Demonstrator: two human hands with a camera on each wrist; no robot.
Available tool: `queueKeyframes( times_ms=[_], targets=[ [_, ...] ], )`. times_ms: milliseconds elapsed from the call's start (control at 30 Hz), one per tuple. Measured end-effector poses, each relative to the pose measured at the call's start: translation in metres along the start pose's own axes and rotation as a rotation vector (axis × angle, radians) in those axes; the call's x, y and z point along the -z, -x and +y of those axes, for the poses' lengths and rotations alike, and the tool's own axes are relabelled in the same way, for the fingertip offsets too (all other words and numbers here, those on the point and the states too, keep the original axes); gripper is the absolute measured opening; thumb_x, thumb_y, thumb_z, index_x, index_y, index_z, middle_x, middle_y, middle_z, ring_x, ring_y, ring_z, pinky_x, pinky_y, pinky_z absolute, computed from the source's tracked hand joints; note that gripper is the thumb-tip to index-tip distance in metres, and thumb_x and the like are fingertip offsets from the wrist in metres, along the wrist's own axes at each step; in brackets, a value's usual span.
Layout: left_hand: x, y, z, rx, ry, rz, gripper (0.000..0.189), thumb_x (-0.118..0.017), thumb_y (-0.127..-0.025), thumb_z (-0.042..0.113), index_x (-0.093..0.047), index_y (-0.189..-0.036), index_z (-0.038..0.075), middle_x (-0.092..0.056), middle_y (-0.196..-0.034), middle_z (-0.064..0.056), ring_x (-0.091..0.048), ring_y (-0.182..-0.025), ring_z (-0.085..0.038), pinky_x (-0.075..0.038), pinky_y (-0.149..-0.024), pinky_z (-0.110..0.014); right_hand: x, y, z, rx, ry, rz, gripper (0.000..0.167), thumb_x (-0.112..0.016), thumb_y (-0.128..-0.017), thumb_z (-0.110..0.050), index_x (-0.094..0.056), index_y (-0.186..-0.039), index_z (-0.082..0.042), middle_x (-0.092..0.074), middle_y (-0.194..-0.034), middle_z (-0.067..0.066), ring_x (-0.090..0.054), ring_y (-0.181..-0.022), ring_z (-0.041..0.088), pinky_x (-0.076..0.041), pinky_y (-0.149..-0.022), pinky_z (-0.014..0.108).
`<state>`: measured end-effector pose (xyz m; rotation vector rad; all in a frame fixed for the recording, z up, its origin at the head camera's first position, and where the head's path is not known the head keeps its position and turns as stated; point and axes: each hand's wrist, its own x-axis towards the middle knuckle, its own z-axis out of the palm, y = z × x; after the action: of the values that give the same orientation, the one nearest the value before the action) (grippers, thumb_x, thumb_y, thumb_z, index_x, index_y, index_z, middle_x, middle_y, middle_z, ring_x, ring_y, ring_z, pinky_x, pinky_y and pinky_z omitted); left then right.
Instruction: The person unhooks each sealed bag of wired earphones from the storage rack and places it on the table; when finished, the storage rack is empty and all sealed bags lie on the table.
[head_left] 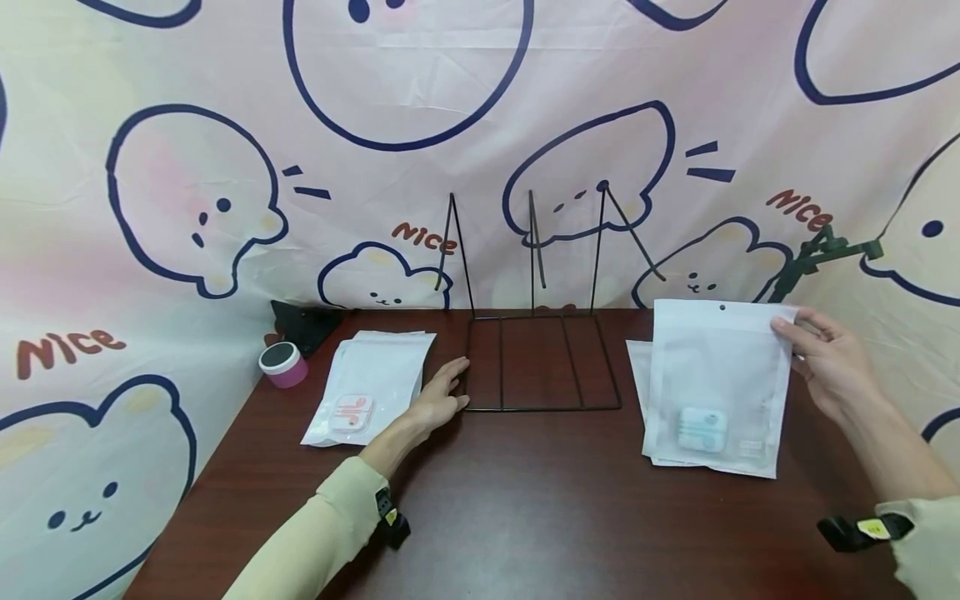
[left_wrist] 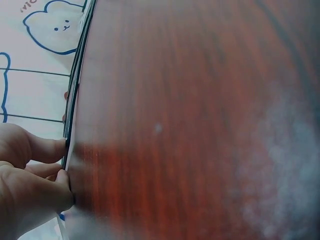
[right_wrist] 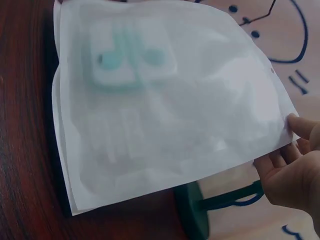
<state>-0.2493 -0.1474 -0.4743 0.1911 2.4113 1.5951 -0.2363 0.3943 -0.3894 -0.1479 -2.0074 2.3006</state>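
A black wire rack [head_left: 546, 410] with upright prongs stands at the back middle of the table. My left hand [head_left: 435, 398] grips its front left corner, thumb and fingers at the wire [left_wrist: 67, 135]. With thumb and fingers, my right hand [head_left: 832, 367] pinches the top right corner of a white pouch [head_left: 723, 367]. Through its frosted front shows a square case of mint-green earphones [head_left: 702, 429], blurred in the right wrist view. Another white pouch [head_left: 640, 375] lies behind it, mostly hidden. To the left of the rack lie white pouches [head_left: 382, 362], the top one showing pink earphones [head_left: 351, 412].
A pink jar [head_left: 285, 367] with a dark-topped lid and a black object [head_left: 303, 325] stand at the back left. A green stand [head_left: 806, 262] rises at the back right. A printed cloth [head_left: 390, 183] hangs behind the dark wooden table [head_left: 540, 500].
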Motion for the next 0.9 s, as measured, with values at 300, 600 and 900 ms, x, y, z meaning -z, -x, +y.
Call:
queueKeyframes(
  times_ms=[300,600,900],
  targets=[
    [-0.001,-0.001,-0.001,0.0,-0.001,-0.003,0.069,-0.052,-0.101,-0.007,-0.027,-0.164,0.006,-0.017,-0.173,-0.006,-0.023,-0.156,-0.042,-0.03,-0.123,-0.053,0.004,-0.03,0.036,-0.127,0.246,0.03,0.056,-0.072,-0.097,-0.042,-0.053,-0.146,-0.021,-0.06,-0.109,-0.016,-0.065,-0.084,0.002,-0.055,-0.07,0.018],
    [0.0,-0.003,-0.002,0.002,-0.009,0.006,0.069,-0.053,-0.1,-0.007,-0.028,-0.164,0.006,-0.018,-0.173,-0.004,-0.024,-0.155,-0.041,-0.03,-0.123,-0.052,-0.006,-0.052,0.064,-0.157,0.512,0.078,0.071,-0.055,-0.106,-0.049,-0.035,-0.163,-0.012,-0.038,-0.159,0.024,-0.064,-0.086,-0.004,-0.059,-0.077,0.017],
    [-0.001,-0.002,-0.001,-0.009,-0.008,0.01,0.068,-0.053,-0.1,-0.009,-0.03,-0.163,0.004,-0.019,-0.173,-0.007,-0.025,-0.154,-0.043,-0.03,-0.123,-0.053,-0.005,-0.072,0.072,-0.208,0.625,0.119,0.067,-0.045,-0.109,-0.046,-0.031,-0.163,-0.008,-0.023,-0.167,0.028,-0.048,-0.136,0.044,-0.059,-0.097,0.036]
  ],
)
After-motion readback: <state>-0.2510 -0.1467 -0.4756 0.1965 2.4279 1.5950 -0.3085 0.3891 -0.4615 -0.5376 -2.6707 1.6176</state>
